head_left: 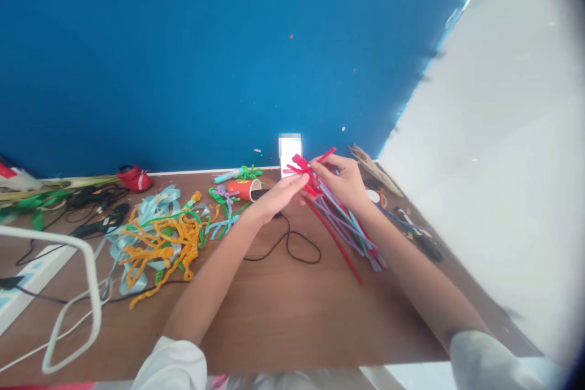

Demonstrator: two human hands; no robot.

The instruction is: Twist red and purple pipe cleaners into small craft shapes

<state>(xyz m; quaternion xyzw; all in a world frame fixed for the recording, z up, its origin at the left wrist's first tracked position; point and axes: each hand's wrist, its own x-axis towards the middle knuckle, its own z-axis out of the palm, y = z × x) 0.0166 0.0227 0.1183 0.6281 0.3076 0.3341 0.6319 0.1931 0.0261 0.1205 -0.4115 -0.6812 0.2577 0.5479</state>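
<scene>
Red fuzzy stems look bright; bent, bunched and splayed outward.

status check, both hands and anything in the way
Left hand, right hand both on red pipe-cleaner piece. Multicolored pipe-cleaner bundle close by right hand. Black cable on table, seemingly not blocking.

Blue wall, white wall, brown tabletop

Wht slvs, L & R, forearms bare.
</scene>
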